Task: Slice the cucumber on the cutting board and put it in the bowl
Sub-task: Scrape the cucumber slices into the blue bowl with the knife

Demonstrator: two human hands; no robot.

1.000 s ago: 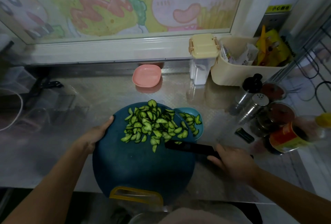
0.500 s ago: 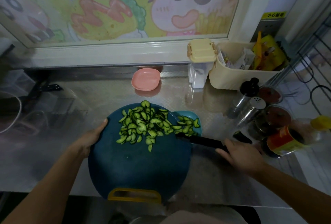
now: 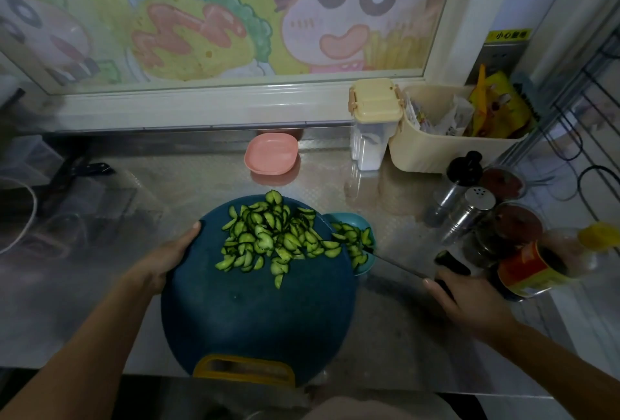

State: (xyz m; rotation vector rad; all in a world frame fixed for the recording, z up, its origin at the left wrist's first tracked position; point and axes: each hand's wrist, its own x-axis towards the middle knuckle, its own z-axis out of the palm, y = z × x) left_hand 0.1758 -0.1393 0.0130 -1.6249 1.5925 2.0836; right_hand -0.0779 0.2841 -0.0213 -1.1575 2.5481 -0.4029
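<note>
A round dark-blue cutting board (image 3: 255,312) with a yellow handle lies on the steel counter. A heap of cucumber slices (image 3: 271,235) covers its far half. My left hand (image 3: 167,258) grips the board's left edge. A teal bowl (image 3: 362,235) sits partly under the board's right edge, with some slices in it. My right hand (image 3: 469,298) holds a black-handled knife (image 3: 399,263), whose tip reaches the bowl's near rim by the slices.
A pink dish (image 3: 271,153) stands behind the board. A cream-lidded container (image 3: 374,124) and a cream basket (image 3: 449,141) sit at the back right. Shakers (image 3: 469,215), jars and a red-labelled bottle (image 3: 533,268) crowd the right side, close to my right hand.
The knife has swept right, off the board to the bowl's rim, pushing slices into the bowl. My right hand has drawn back to the right. My left hand keeps its hold on the board.
</note>
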